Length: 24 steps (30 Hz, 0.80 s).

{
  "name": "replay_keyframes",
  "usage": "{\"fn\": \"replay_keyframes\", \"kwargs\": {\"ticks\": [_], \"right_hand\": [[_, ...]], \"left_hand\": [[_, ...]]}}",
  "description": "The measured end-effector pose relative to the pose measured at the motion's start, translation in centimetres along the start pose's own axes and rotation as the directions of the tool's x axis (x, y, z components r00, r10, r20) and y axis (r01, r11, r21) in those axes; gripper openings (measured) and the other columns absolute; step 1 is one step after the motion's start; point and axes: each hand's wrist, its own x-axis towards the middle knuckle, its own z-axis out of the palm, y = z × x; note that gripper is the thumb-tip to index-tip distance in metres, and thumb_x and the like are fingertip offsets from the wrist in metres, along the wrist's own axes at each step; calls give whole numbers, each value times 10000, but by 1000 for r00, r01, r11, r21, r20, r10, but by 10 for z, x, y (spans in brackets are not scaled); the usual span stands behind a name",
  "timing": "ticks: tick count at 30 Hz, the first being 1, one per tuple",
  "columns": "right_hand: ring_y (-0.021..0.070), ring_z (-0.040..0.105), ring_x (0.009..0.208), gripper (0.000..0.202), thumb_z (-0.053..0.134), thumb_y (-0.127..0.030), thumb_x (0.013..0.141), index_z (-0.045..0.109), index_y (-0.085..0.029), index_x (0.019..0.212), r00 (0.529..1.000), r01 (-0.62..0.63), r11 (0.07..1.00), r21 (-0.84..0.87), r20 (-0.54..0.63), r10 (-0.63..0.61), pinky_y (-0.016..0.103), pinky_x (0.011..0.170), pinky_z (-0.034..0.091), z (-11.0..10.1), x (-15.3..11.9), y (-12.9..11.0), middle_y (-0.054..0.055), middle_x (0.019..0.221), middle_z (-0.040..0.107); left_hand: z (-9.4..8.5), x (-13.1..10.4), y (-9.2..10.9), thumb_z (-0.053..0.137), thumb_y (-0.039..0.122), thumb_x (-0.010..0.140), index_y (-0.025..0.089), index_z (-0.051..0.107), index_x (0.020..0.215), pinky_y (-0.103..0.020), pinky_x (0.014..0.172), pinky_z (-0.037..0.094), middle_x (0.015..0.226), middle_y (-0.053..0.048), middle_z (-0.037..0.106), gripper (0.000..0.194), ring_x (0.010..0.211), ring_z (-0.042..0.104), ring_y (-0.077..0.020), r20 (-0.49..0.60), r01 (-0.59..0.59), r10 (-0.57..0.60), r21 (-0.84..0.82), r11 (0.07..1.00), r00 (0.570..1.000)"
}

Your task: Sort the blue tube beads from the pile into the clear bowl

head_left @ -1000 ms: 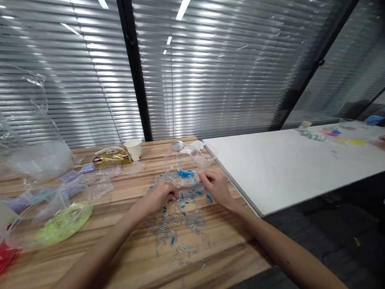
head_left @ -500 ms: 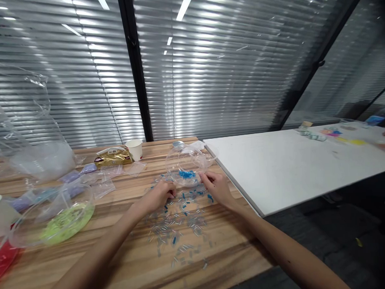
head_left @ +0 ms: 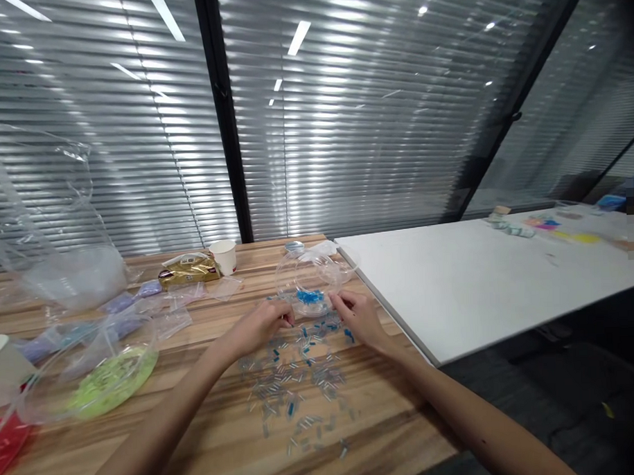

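On the wooden counter (head_left: 209, 435), both hands pick through scattered clear and blue tube beads (head_left: 295, 377). Left hand (head_left: 260, 325) and right hand (head_left: 358, 316) pinch their fingers; any bead held is hidden. Sorting seems underway: next, blue ones need dropping into the clear round bowl (head_left: 309, 283) just beyond.

- To my left I had a clear bowl of green bits (head_left: 101, 380).
- A paper cup (head_left: 225, 256) stood just beside a gold packet (head_left: 189, 268).
- A white table (head_left: 479, 280) adjoined my wooden table (head_left: 209, 435).
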Motion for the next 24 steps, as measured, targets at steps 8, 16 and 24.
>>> {"fn": "replay_keyframes", "kwargs": {"ticks": [8,16,24], "right_hand": [[106,372,489,454,411,-431,909,444,-182,531,985,61,996,62,157,-70,246,494,266,2,-6,-7,-25,498,427],[113,400,494,450,407,-418,907,451,-178,529,989,18,999,47,145,-25,250,500,282,2,-6,-7,-16,492,450],[107,394,496,437,402,-427,908,433,-183,546,996,18,999,46,90,-22,244,502,289,-4,-3,-4,-25,499,426]], "left_hand": [[6,5,14,385,53,886,149,594,938,-297,759,438,945,-76,598,236,872,548,-184,-273,-64,121,210,976,954],[-27,-4,27,509,66,818,161,682,880,-244,758,454,874,-32,675,207,803,605,-149,23,-44,46,-48,998,999],[-14,-8,10,501,-11,629,160,708,716,-197,560,409,661,-9,678,282,611,602,-139,290,124,-122,10,992,949]]}}
